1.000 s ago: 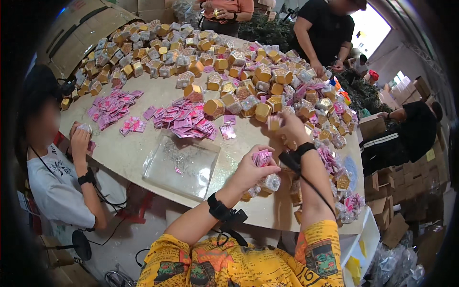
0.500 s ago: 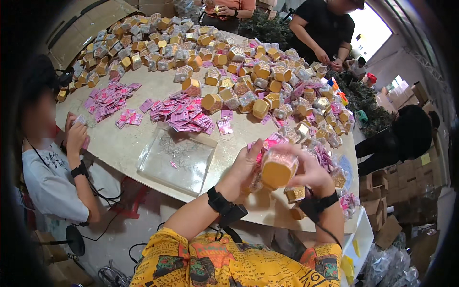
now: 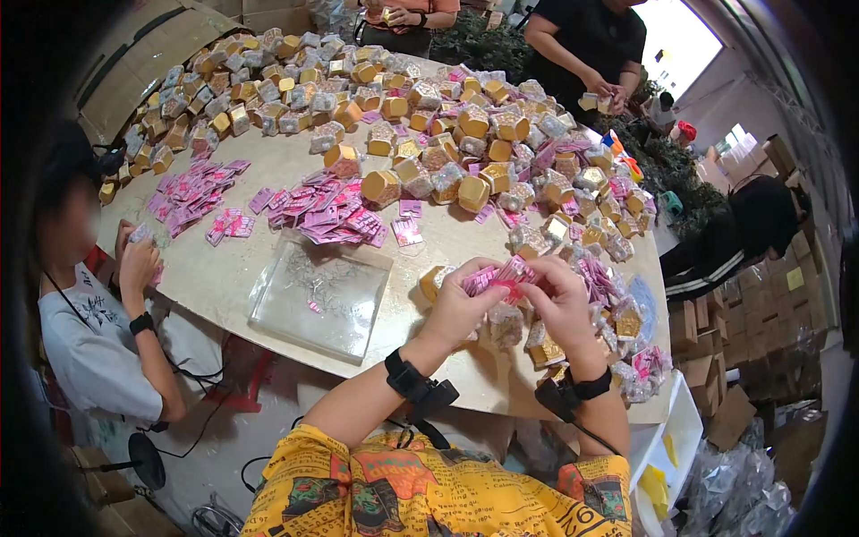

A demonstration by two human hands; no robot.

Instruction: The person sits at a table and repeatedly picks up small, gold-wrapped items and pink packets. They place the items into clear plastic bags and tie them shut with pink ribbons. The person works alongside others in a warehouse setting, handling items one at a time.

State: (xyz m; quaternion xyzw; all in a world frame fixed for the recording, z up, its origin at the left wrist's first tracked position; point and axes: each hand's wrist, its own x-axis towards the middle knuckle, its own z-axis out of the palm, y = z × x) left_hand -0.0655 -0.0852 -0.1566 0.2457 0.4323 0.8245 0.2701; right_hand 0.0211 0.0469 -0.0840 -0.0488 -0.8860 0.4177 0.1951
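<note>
Several pink cards (image 3: 514, 271) sit just past twelve o'clock, my left hand (image 3: 455, 311) gripping them, right hand (image 3: 564, 295) pinching; I can't tell what's finished, but heaped loose cards (image 3: 333, 211) at eleven seemingly remain.

Pink cards (image 3: 514, 270): thin, printed, stacked in a small bundle, edges up and slightly fanned, held off the surface just right of frame centre. Small box (image 3: 506, 326): clear-wrapped, pale, directly below them in frame; tilt unclear, can't tell if supported.
</note>
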